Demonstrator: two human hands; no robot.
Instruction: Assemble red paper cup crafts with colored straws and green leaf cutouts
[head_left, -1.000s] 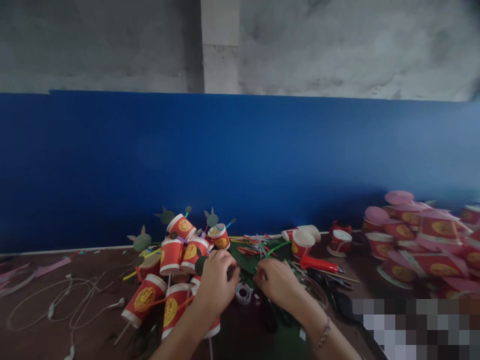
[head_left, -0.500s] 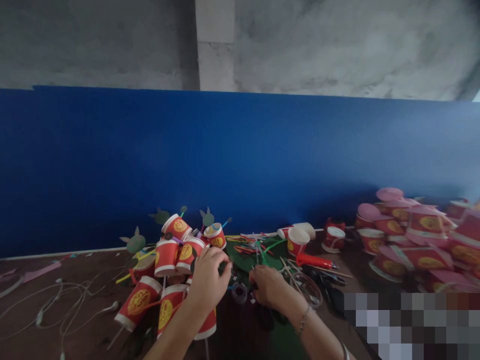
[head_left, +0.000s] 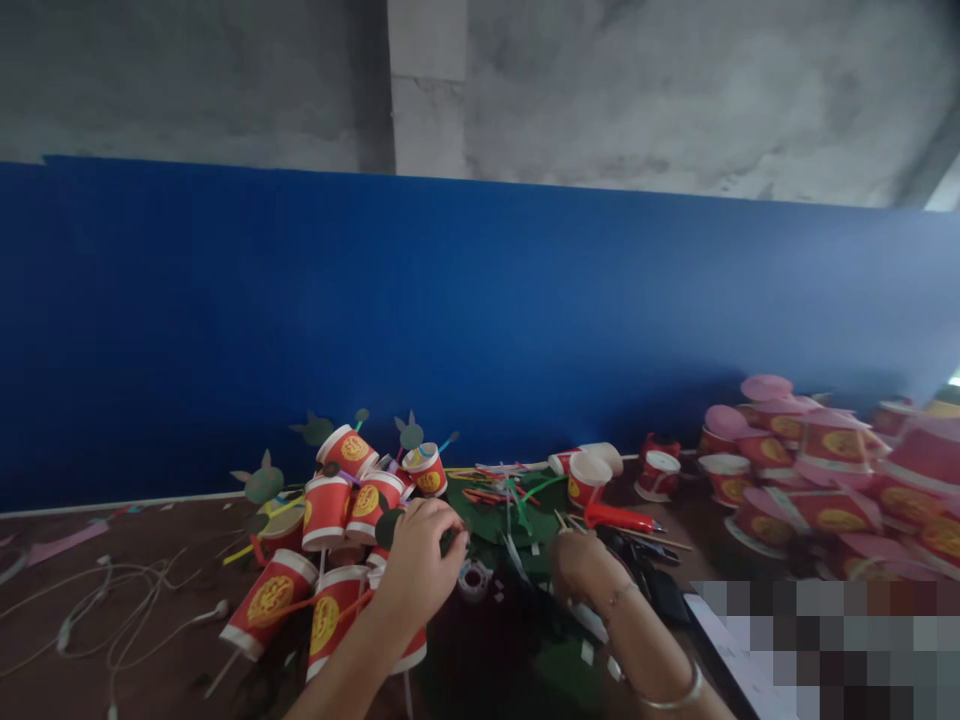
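Note:
My left hand (head_left: 429,555) is above the table with thumb and fingertips pressed together. What they hold, if anything, is too small to make out. Beside it on the left lie red paper cups (head_left: 373,505) with yellow emblems and straws, and a dark green paper disc (head_left: 388,527) shows by the knuckles. A roll of clear tape (head_left: 474,580) lies just to the right of the fingertips. My right hand (head_left: 589,570) is low over the clutter near some thin wooden sticks (head_left: 652,538); its fingers are blurred and partly hidden. Green paper (head_left: 487,525) lies between the hands.
Pink-trimmed cups (head_left: 817,480) pile up on the right. A red glue gun (head_left: 619,517) and a white cup (head_left: 589,478) stand past my right hand. White earphones (head_left: 150,600) sprawl at left. A blue panel (head_left: 480,330) borders the table's back.
My right hand has moved to the right, away from the middle and over toward the sticks. My left hand stays pinched in nearly the same place. The view has shifted slightly.

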